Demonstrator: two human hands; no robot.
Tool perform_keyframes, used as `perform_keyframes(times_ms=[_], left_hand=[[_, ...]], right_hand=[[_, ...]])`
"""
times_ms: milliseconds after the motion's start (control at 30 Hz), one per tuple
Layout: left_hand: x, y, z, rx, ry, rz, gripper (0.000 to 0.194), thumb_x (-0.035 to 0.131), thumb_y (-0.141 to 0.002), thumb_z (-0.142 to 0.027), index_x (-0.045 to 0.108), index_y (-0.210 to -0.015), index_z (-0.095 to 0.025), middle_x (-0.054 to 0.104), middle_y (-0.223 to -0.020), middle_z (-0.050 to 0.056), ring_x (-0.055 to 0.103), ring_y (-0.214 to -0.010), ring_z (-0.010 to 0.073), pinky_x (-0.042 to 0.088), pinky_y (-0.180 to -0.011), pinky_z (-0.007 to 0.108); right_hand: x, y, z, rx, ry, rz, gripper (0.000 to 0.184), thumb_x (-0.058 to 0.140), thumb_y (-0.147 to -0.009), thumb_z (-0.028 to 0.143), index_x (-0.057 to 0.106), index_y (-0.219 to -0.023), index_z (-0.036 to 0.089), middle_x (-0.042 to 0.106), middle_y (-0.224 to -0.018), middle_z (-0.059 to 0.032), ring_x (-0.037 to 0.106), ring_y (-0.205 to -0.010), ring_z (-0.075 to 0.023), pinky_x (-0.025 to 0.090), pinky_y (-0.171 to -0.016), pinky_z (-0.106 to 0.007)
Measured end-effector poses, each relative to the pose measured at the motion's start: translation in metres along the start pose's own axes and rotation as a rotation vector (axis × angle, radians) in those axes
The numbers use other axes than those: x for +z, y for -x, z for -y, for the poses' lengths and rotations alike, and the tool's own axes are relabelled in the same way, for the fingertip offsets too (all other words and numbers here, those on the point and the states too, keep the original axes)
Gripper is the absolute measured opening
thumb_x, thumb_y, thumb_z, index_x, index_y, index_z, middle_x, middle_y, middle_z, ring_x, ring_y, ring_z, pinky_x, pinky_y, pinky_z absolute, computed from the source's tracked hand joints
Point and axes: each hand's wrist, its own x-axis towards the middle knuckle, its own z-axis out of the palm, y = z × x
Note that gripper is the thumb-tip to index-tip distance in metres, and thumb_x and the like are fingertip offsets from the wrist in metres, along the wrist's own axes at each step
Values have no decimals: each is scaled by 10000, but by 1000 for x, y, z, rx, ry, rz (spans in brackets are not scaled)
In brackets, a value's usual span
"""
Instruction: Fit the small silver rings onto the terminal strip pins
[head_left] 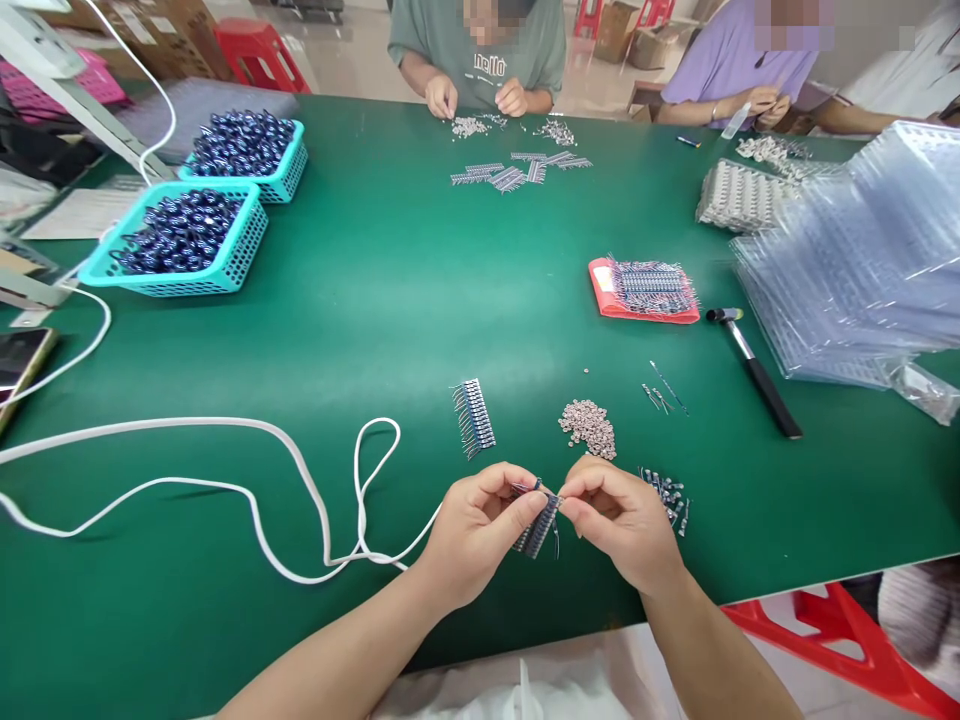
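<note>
My left hand is closed on a dark strip of small parts with thin wire leads, held over the near part of the table. At the strip's upper right end, the fingertips of my right hand are pinched together; what sits between them is too small to make out. A similar strip of blue and silver parts lies flat just beyond my left hand. Beyond my right hand is a pile of small round beige pieces. Loose blue and silver leaded parts lie beside my right hand, partly hidden by it.
White cables loop across the left. Turquoise baskets hold dark blue coils. At right lie a hammer, a red-wrapped bundle of strips and stacked clear plastic trays. Other people work across the green table.
</note>
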Motion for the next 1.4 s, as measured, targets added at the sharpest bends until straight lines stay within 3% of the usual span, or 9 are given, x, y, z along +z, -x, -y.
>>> perform_keyframes(times_ms=[133, 300, 633, 1133, 1400], left_hand=[[-1, -1, -1, -22, 21, 25, 219, 762, -767, -330, 651, -804, -145, 683, -709, 30, 620, -606, 128, 521, -559, 224], [-1, -1, -1, -18, 39, 42, 189, 757, -777, -302, 660, -808, -143, 682, -718, 23, 619, -627, 117, 517, -593, 216], [0, 0, -2, 12, 3, 48, 185, 743, -772, -313, 661, -779, -147, 664, -702, 28, 606, -619, 137, 515, -589, 252], [-6, 0, 4, 65, -127, 125, 129, 678, -842, -278, 676, -793, -158, 630, -736, 25, 572, -663, 136, 499, -600, 252], [-4, 1, 3, 35, -54, 117, 115, 700, -818, -255, 677, -778, -150, 634, -722, 20, 564, -646, 126, 487, -591, 240]], right_hand=[[-2, -2, 1, 100, -146, 62, 140, 674, -852, 326, 680, -828, 187, 589, -762, -7, 567, -550, -92, 510, -458, -208], [-4, -3, -1, 122, -218, 96, 107, 706, -833, 294, 702, -833, 188, 606, -762, 0, 593, -535, -83, 543, -491, -215], [-5, -4, -1, 188, -220, 99, 144, 735, -808, 318, 705, -796, 178, 623, -747, -2, 622, -515, -97, 542, -501, -238], [-9, -4, -5, 252, -312, 171, 50, 753, -792, 230, 733, -799, 184, 617, -746, 10, 626, -528, -88, 533, -500, -220], [-9, -5, -3, 237, -317, 169, 24, 747, -798, 210, 735, -799, 190, 621, -746, 12, 629, -528, -84, 533, -512, -217]])
